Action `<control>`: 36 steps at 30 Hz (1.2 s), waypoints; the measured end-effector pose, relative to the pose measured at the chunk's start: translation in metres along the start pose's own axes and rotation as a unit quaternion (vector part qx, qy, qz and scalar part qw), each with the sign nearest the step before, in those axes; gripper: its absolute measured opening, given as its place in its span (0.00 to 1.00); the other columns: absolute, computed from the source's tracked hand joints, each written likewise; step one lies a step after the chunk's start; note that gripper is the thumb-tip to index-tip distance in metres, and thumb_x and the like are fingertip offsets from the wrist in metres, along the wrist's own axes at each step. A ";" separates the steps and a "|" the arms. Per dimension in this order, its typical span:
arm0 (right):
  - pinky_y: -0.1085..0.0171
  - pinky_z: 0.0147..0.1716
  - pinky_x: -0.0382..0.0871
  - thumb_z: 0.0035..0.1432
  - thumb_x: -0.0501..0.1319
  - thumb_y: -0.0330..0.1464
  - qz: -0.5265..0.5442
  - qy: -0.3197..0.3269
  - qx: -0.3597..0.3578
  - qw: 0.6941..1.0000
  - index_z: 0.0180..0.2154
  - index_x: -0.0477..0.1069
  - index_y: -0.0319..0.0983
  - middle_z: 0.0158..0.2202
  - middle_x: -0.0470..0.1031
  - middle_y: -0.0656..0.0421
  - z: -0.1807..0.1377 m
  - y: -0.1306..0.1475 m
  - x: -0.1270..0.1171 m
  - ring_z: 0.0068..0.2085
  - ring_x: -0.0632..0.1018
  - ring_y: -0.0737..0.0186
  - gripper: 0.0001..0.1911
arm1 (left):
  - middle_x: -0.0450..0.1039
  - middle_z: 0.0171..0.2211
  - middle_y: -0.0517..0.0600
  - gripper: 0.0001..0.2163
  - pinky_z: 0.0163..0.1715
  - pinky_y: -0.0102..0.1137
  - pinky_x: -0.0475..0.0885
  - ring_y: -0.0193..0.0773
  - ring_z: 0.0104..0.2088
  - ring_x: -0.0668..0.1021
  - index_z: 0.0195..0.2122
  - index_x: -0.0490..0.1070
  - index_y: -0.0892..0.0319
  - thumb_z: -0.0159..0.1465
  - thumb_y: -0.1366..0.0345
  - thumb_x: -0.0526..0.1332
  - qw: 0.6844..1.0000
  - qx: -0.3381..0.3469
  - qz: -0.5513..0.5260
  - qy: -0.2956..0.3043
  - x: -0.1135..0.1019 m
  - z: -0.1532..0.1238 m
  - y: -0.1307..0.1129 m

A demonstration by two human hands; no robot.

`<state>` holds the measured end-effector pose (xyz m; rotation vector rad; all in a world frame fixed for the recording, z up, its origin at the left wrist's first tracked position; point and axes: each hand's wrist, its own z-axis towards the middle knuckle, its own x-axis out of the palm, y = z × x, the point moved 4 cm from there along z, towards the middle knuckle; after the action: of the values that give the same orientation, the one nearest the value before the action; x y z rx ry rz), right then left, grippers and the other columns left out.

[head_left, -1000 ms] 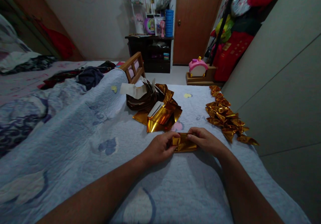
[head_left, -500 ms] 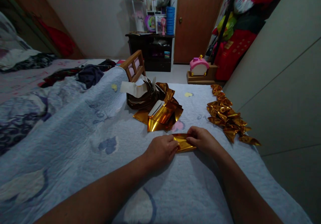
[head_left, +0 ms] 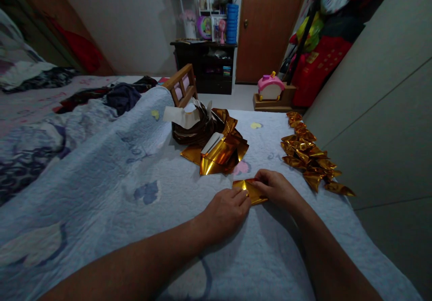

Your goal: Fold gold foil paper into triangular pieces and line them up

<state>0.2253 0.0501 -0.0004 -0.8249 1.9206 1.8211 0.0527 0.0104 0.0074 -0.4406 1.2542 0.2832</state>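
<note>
A folded sheet of gold foil paper (head_left: 255, 195) lies on the quilt (head_left: 135, 229) between my hands. The fingers of my left hand (head_left: 227, 212) are together, curled over its lower left part and pressing it down. At its upper right edge, my right hand (head_left: 277, 188) pinches the sheet between thumb and fingers. Just beyond, a loose pile of gold foil paper (head_left: 219, 154) lies partly unfolded. Off to the right, several folded gold foil pieces (head_left: 303, 150) with pointed ends form a heap along the bed's edge.
A stack of brown sheets with a white paper band (head_left: 182, 117) stands behind the foil pile. Farther back are a wooden bed rail (head_left: 182, 85), a dark cabinet (head_left: 202, 67) and a pink toy (head_left: 271, 87). A pale panel (head_left: 381, 112) borders the bed's right side.
My left hand has slid right from the sheet's left end onto its lower middle. The sheet's left end is now uncovered, with a slanting fold showing. My right hand keeps its pinch.
</note>
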 end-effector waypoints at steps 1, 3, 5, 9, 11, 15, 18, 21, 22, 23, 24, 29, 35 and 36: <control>0.65 0.27 0.59 0.57 0.62 0.37 -0.007 -0.004 -0.001 1.000 0.28 0.72 0.40 0.24 0.73 0.60 0.000 0.001 0.000 0.27 0.70 0.63 0.09 | 0.78 0.40 0.56 0.06 0.39 0.40 0.79 0.47 0.41 0.79 0.43 0.73 0.65 0.69 0.74 0.57 1.000 -0.001 0.004 0.000 0.000 0.000 0.000; 0.64 0.27 0.58 0.58 0.61 0.37 -0.024 -0.004 0.003 1.000 0.27 0.72 0.40 0.24 0.73 0.60 0.000 0.003 0.000 0.26 0.69 0.63 0.10 | 0.77 0.40 0.56 0.06 0.39 0.40 0.80 0.47 0.40 0.79 0.41 0.73 0.65 0.69 0.74 0.57 1.000 0.000 0.007 0.001 0.001 0.000 -0.001; 0.64 0.27 0.58 0.58 0.60 0.37 -0.044 -0.005 0.011 0.999 0.27 0.71 0.40 0.24 0.73 0.60 0.000 0.006 0.000 0.26 0.70 0.63 0.10 | 0.77 0.39 0.55 0.06 0.39 0.40 0.80 0.46 0.41 0.79 0.41 0.73 0.65 0.70 0.73 0.56 1.000 -0.002 0.007 0.004 0.000 0.001 -0.001; 0.64 0.29 0.59 0.59 0.58 0.36 -0.078 -0.002 0.026 0.997 0.27 0.69 0.40 0.24 0.73 0.59 0.000 0.011 0.000 0.27 0.71 0.62 0.09 | 0.76 0.42 0.57 0.05 0.42 0.41 0.80 0.49 0.46 0.79 0.43 0.72 0.65 0.70 0.72 0.57 0.999 -0.033 0.016 0.007 -0.001 0.001 -0.001; 0.64 0.29 0.59 0.58 0.57 0.35 -0.088 0.002 0.034 0.996 0.27 0.68 0.40 0.25 0.73 0.59 0.000 0.012 0.000 0.27 0.71 0.62 0.09 | 0.76 0.44 0.58 0.05 0.43 0.42 0.81 0.51 0.49 0.78 0.44 0.71 0.65 0.70 0.72 0.57 0.998 -0.052 0.020 0.014 0.000 0.000 0.000; 0.64 0.30 0.59 0.58 0.57 0.34 -0.103 0.002 0.038 0.994 0.28 0.69 0.40 0.26 0.74 0.58 0.000 0.013 0.000 0.28 0.72 0.61 0.09 | 0.75 0.46 0.58 0.06 0.46 0.43 0.80 0.52 0.53 0.77 0.46 0.71 0.64 0.70 0.72 0.57 0.997 -0.066 0.023 0.026 0.002 -0.002 0.000; 0.64 0.29 0.59 0.58 0.57 0.35 -0.099 -0.003 0.038 0.994 0.28 0.70 0.40 0.25 0.74 0.59 0.001 0.010 0.001 0.28 0.72 0.62 0.09 | 0.74 0.48 0.59 0.07 0.48 0.44 0.80 0.52 0.54 0.76 0.48 0.71 0.64 0.70 0.72 0.58 0.996 -0.078 0.027 0.032 0.003 -0.003 0.000; 0.64 0.29 0.59 0.58 0.57 0.35 -0.089 -0.010 0.035 0.995 0.28 0.70 0.40 0.25 0.74 0.59 0.001 0.008 0.002 0.27 0.72 0.62 0.09 | 0.74 0.50 0.60 0.09 0.51 0.44 0.78 0.52 0.56 0.75 0.50 0.70 0.65 0.70 0.72 0.58 0.995 -0.089 0.028 0.042 0.003 -0.002 0.001; 0.64 0.29 0.59 0.58 0.57 0.35 -0.089 -0.014 0.034 0.995 0.28 0.70 0.40 0.25 0.75 0.59 0.001 0.007 0.003 0.28 0.72 0.62 0.09 | 0.74 0.51 0.61 0.09 0.52 0.44 0.78 0.52 0.56 0.75 0.50 0.70 0.65 0.70 0.72 0.58 0.994 -0.092 0.030 0.043 0.003 -0.002 0.001; 0.64 0.29 0.59 0.58 0.57 0.35 -0.090 -0.018 0.034 0.995 0.28 0.70 0.40 0.25 0.75 0.59 0.001 0.007 0.003 0.28 0.72 0.62 0.09 | 0.74 0.51 0.61 0.09 0.53 0.44 0.77 0.53 0.57 0.75 0.50 0.70 0.65 0.70 0.72 0.58 0.994 -0.094 0.032 0.043 0.002 -0.001 0.001; 0.64 0.29 0.59 0.58 0.57 0.35 -0.093 -0.022 0.035 0.995 0.28 0.70 0.40 0.25 0.75 0.59 0.001 0.007 0.003 0.28 0.72 0.61 0.09 | 0.74 0.51 0.61 0.09 0.53 0.45 0.77 0.53 0.57 0.75 0.51 0.70 0.65 0.70 0.72 0.58 0.994 -0.095 0.035 0.042 0.002 -0.001 0.000; 0.64 0.30 0.60 0.58 0.57 0.35 -0.101 -0.032 0.042 0.994 0.28 0.71 0.40 0.26 0.76 0.58 0.000 0.010 0.003 0.29 0.73 0.61 0.09 | 0.74 0.52 0.61 0.10 0.53 0.44 0.77 0.53 0.57 0.75 0.51 0.70 0.65 0.70 0.72 0.57 0.993 -0.099 0.049 0.035 0.004 -0.003 -0.001; 0.64 0.30 0.60 0.58 0.58 0.34 -0.109 -0.037 0.051 0.992 0.28 0.72 0.40 0.26 0.76 0.58 -0.001 0.011 0.002 0.28 0.74 0.61 0.09 | 0.74 0.53 0.62 0.10 0.53 0.43 0.77 0.52 0.58 0.75 0.51 0.69 0.65 0.70 0.73 0.57 0.993 -0.095 0.066 0.020 0.008 -0.005 -0.001; 0.64 0.30 0.60 0.59 0.58 0.34 -0.110 -0.037 0.051 0.992 0.28 0.72 0.40 0.26 0.76 0.57 -0.001 0.011 0.003 0.29 0.74 0.60 0.09 | 0.74 0.52 0.62 0.10 0.53 0.43 0.77 0.53 0.58 0.75 0.51 0.69 0.66 0.70 0.73 0.57 0.993 -0.094 0.069 0.017 0.007 -0.005 -0.002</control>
<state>0.2161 0.0491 0.0069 -0.8845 1.7827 1.5894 0.0512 0.0064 -0.0007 -0.5220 1.2996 0.5153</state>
